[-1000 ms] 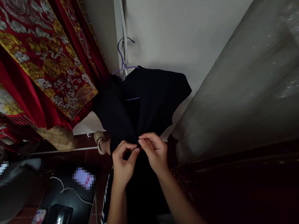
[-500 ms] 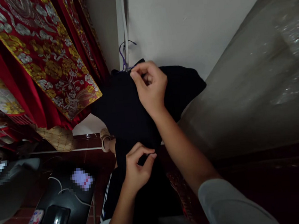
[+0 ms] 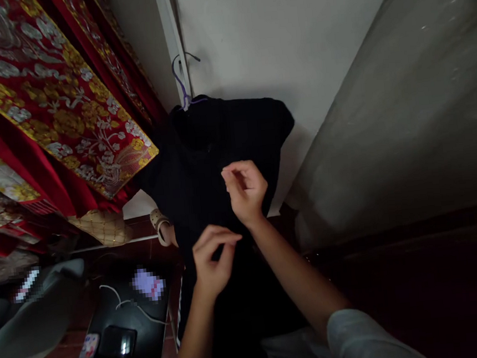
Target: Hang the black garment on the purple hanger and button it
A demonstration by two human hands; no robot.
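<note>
A black short-sleeved shirt (image 3: 204,171) hangs from a purple hanger (image 3: 186,94) against the pale wall. Over the front of the shirt, my right hand (image 3: 248,192) is closed in a pinch, thumb against fingertips. Whatever lies between those fingertips is too small or dark to make out. Lower and a little to the left, my left hand (image 3: 216,256) also pinches, thumb and forefinger meeting near the shirt's lower part. What it grips, if anything, cannot be made out against the black cloth.
Red curtains (image 3: 86,109) with gold and silver embroidery hang at the left. Below them stands a dark glossy table (image 3: 141,338) bearing a blurred screen (image 3: 148,284), a white cable (image 3: 148,316) and a black device (image 3: 118,341). A beige clog (image 3: 160,226) shows beside the shirt.
My right hand has come down from near the shirt's collar to its chest, closer to my left hand. The left hand keeps its pinch. The view has shifted slightly.
</note>
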